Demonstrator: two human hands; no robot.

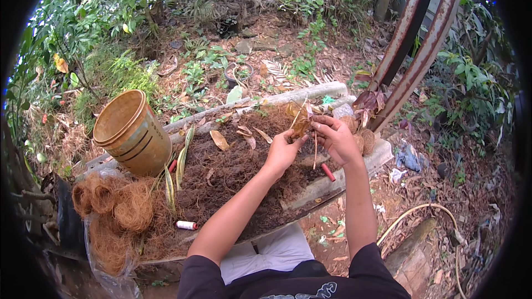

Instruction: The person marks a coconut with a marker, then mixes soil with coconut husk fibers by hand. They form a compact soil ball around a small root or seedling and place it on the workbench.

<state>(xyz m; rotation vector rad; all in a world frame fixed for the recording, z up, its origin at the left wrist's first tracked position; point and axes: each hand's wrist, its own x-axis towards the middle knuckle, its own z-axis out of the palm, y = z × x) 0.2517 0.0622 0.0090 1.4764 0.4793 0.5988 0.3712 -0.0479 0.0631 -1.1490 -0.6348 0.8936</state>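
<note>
My left hand (282, 152) and my right hand (338, 141) are raised close together over the far right part of a soil-covered slab. Between them is a bunch of dry brown leaves (300, 124), pinched by the fingertips of both hands. A thin brown stalk (315, 154) hangs down beside my right fingers. Below the right hand, a red cylindrical handle (328, 172) rests on the slab's edge. Several round coir balls (366, 141) sit just past my right wrist. Loose dry leaves (219, 140) are scattered on the dark soil (208, 180) left of my hands.
A stained yellowish bucket (133, 133) stands at the left, with coir nests and loose coconut fibre (113, 238) in front. Long green-yellow leaves (183, 158) lie beside it. A white thread spool (187, 225) is at the near edge. Rusty metal beams (424, 44) rise at right; a hose (443, 207) curves below.
</note>
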